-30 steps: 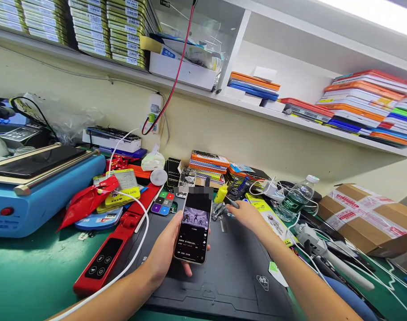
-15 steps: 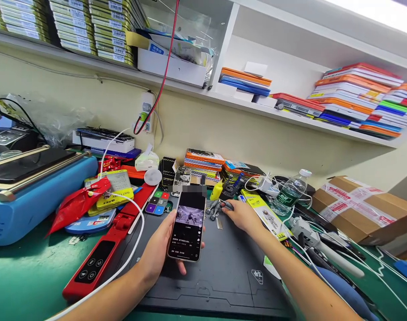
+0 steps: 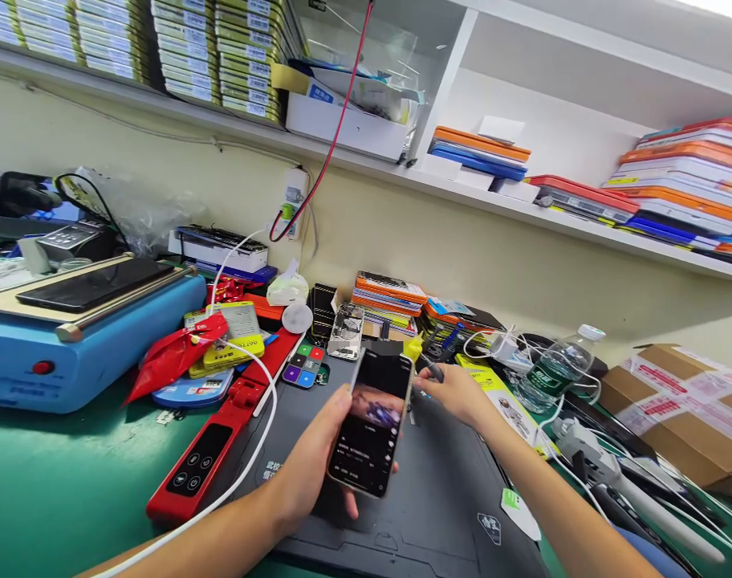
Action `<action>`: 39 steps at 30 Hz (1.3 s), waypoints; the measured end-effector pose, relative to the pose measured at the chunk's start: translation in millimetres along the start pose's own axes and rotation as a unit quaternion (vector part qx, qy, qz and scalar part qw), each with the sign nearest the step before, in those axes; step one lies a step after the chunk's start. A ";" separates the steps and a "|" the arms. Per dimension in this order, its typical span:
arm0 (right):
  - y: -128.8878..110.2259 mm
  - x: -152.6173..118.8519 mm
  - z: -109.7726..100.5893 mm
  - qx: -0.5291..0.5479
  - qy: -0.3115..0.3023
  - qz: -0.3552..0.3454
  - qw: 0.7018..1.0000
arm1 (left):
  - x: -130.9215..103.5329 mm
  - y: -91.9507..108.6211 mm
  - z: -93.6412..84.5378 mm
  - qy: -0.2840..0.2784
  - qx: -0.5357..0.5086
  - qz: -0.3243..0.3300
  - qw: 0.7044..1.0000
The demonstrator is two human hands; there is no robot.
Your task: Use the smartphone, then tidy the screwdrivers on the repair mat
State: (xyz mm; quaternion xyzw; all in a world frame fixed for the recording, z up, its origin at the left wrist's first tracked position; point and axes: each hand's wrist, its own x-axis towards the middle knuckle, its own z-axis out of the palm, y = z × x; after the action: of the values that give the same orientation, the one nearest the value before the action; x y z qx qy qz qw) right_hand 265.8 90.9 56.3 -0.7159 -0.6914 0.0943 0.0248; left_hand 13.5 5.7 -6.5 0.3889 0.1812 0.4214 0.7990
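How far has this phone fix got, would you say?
The phone is in one piece with its screen lit, held up in the left hand. The right hand grips a small tool beside it. What remains cannot be judged; spare parts and another phone frame sit behind.

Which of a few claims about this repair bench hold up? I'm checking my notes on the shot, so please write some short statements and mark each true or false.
1. The left hand holds a phone with its screen lit. True.
2. The right hand rests on the water bottle. False: it is at the small tools behind the dark work mat, apart from the bottle, which lies further right.
3. A red device with round buttons lies left of the mat. True.
4. The blue machine stands at the right end of the bench. False: it is at the left; a taped cardboard box is at the right.
5. A white cable runs across the red device. True.
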 end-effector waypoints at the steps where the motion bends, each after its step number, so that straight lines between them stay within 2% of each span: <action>1: -9.1 2.9 2.2 0.007 -0.005 -0.019 1.000 | -1.8 -1.4 2.2 -0.020 0.009 0.000 1.000; 6: -55.7 28.2 20.6 0.048 -0.041 -0.078 0.995 | -13.0 -5.5 8.3 -0.107 0.084 0.012 0.991; 10: -67.7 38.8 21.7 0.093 -0.022 -0.064 0.993 | -15.4 -8.1 3.7 -0.107 0.117 -0.004 0.987; 13: -58.7 26.5 7.6 0.166 0.021 -0.044 0.985 | -14.6 -9.6 1.1 -0.091 0.118 -0.003 0.989; 15: -49.6 6.4 -4.3 0.236 0.038 -0.029 0.970 | -14.3 -9.1 2.1 -0.079 0.113 0.005 0.990; 18: -39.4 -35.8 -15.5 0.358 0.024 -0.018 0.933 | -14.1 -5.2 6.4 -0.063 0.086 0.013 0.994; 21: -38.1 -74.6 -14.8 0.452 -0.001 0.001 0.892 | -13.5 0.0 9.9 -0.064 0.056 0.007 0.996; 24: -40.7 -95.0 -9.6 0.512 -0.018 0.004 0.859 | -13.6 1.5 10.6 -0.063 0.057 0.002 0.996; 28: -38.0 -101.3 -9.6 0.539 -0.014 0.003 0.842 | -14.3 -5.1 8.6 -0.087 0.072 -0.010 0.994; 32: -24.6 -102.1 -25.4 0.532 0.038 -0.005 0.846 | -5.9 -13.9 2.5 -0.090 0.070 0.008 0.993; 35: -3.9 -94.0 -47.1 0.515 0.102 -0.011 0.851 | 3.7 -15.0 -4.0 -0.076 0.068 0.036 0.994; 39: 33.1 -62.7 -72.8 0.469 0.182 -0.013 0.864 | 7.2 -12.0 -8.0 -0.054 0.079 0.054 0.994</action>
State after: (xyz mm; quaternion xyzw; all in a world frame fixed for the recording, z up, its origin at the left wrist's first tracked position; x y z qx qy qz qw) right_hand 309.1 34.1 128.6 -0.6150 -0.5585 0.2747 0.4841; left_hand 19.1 11.3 -20.6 0.4823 0.1493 0.4269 0.7503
